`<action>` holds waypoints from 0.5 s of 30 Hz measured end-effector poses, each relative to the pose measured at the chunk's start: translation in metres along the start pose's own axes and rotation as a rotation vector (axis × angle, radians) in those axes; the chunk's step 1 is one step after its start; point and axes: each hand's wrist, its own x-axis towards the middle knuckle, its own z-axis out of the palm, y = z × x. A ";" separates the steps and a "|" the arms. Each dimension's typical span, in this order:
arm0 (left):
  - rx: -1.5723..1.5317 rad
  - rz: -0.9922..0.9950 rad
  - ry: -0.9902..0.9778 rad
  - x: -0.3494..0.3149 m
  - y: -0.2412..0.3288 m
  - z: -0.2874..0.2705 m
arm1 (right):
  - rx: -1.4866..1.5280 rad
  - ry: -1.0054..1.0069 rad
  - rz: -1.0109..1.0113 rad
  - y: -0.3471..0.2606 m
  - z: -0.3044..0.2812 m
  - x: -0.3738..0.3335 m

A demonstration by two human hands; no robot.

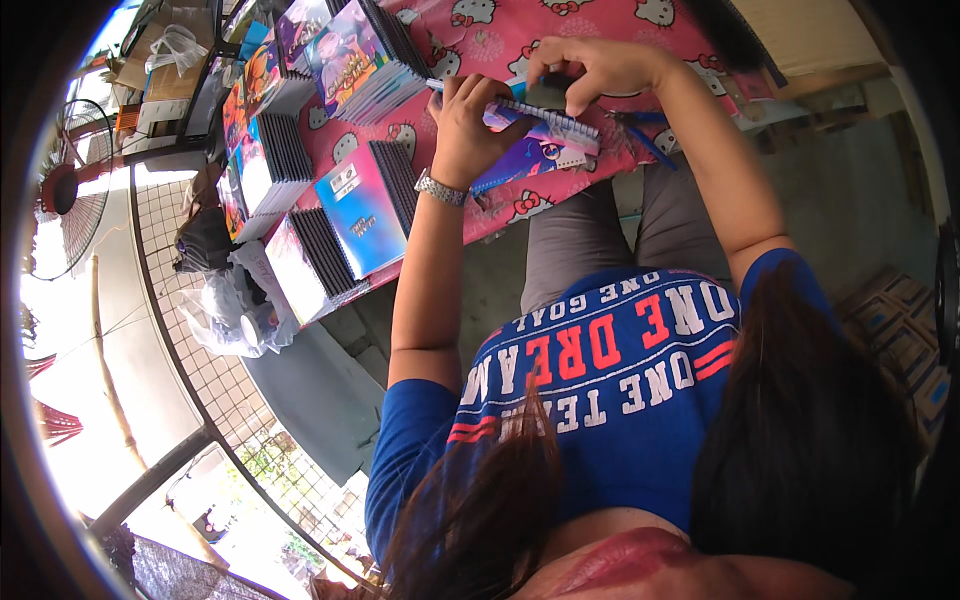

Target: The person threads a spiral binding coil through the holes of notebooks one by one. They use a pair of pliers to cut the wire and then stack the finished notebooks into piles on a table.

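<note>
A tabletop (520, 30) in a pink cat-print cover is carrying everything and stretching out beyond the person's knees. On its left part, stacks of spiral notebooks are standing with dark bindings: a tall purple-covered stack (350, 60) is leaning at the far side, and a blue-and-pink stack (362, 215) is sitting nearer, beside the left forearm. The spiral notebook (560, 124) being worked on is resting at the near edge, in front of the person, its bound side slanting down toward the right. The left hand (468, 125) is gripping it from the left, fingers lying across the far side and thumb pressing near the coil. The right hand (610, 72) is bending over the binding, index finger and thumb curling apart; whether they are pinching anything, I cannot tell. A blue-handled tool (655, 148) is lying just right of the notebook.

For doing this well, the left hand should be pinning the pages squarely so that the holes are staying aligned, while the right fingertips should be working along the coil gently, without bending the wire or snagging the paper.
</note>
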 end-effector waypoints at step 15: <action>-0.006 0.008 0.058 -0.008 -0.013 -0.012 | 0.199 -0.170 -0.017 -0.012 0.000 0.029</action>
